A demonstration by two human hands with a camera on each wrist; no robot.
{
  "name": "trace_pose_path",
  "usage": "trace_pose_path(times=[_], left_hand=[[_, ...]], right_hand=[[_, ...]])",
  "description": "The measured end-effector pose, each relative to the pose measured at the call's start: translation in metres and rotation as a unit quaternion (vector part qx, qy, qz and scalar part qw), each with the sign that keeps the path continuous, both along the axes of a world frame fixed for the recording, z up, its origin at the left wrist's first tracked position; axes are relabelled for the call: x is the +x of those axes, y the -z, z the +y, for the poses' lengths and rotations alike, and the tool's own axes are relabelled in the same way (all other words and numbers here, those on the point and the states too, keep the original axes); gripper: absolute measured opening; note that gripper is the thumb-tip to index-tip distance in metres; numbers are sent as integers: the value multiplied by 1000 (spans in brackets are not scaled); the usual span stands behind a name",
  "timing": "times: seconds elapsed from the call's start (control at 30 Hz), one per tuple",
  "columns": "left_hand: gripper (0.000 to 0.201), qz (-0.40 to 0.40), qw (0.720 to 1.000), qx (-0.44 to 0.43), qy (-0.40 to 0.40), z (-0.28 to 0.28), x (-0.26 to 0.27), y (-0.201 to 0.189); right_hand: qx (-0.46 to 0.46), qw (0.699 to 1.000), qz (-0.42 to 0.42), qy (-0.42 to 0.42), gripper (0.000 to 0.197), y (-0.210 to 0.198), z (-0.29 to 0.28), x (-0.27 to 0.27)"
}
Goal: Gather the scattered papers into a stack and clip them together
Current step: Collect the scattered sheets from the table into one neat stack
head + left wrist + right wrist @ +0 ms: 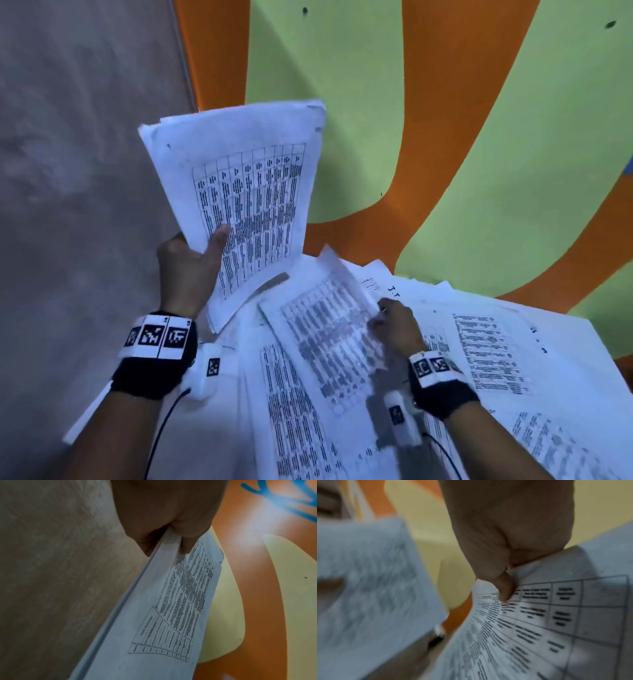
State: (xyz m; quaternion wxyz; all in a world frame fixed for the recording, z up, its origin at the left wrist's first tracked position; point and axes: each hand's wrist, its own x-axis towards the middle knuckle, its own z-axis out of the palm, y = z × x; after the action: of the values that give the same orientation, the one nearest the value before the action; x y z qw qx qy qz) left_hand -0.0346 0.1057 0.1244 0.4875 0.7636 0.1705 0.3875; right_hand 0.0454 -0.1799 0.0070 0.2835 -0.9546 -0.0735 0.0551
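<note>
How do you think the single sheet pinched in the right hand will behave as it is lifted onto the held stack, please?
Probably floppy: the sheet already curls up where the right hand pinches its edge. Likely very light, since a thumb-and-finger pinch raises it. The stack in the left hand stands fairly straight, so it should be stiffer.

You are looking down at a grey concrete floor (78, 171) filling everything from seven to eleven o'clock, mottled and dull. From twelve to three o'clock a painted surface (445, 137) is spreading in curving orange and pale green bands, dotted with small dark specks. Whether it is wall or floor is not clear. In the left wrist view, a bright glare (254, 524) is washing over the orange near blue painted strokes (283, 497) at one o'clock.
</note>
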Motion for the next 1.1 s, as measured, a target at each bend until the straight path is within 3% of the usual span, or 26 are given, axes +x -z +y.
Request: trace_pose_path(times=[0.07, 0.13, 0.23, 0.3, 0.37, 0.5, 0.6, 0.67, 0.73, 0.83, 0.97, 1.1], left_hand=[[52, -8, 1000, 4, -22, 2, -6, -10], [46, -21, 999, -3, -41, 5, -9, -17], [29, -39, 998, 9, -47, 17, -11, -21], [23, -49, 997, 7, -52, 29, -10, -19], [27, -56, 997, -2, -52, 36, -8, -18], [16, -67, 997, 13, -41, 42, -5, -14], [17, -72, 997, -4, -25, 44, -8, -8], [18, -60, 998, -2, -17, 44, -9, -4], [25, -46, 999, 7, -16, 45, -9, -1], [31, -43, 999, 5, -12, 43, -6, 2], [31, -47, 999, 5, 4, 36, -2, 2], [19, -52, 999, 8, 10, 34, -3, -2]], right_hand=[[80, 995, 1, 59, 26, -19, -30, 6], [125, 987, 11, 102, 5, -26, -59, 9], [129, 988, 35, 82, 7, -27, -78, 4], [105, 993, 59, 21, 22, -31, -69, 0], [22, 996, 82, -27, 37, -35, -48, -5], [-74, 989, 125, 15, 26, -6, -3, -28], [-99, 983, 154, 27, 38, 23, 22, -56], [-172, 977, 126, 21, 55, 36, 32, -71], [-194, 977, 90, 8, 53, 46, 39, -80], [-108, 991, 69, 24, 36, 50, 45, -86], [28, 995, 72, 69, 45, 39, 33, -85], [68, 990, 24, 117, 5, 14, -15, -71]])
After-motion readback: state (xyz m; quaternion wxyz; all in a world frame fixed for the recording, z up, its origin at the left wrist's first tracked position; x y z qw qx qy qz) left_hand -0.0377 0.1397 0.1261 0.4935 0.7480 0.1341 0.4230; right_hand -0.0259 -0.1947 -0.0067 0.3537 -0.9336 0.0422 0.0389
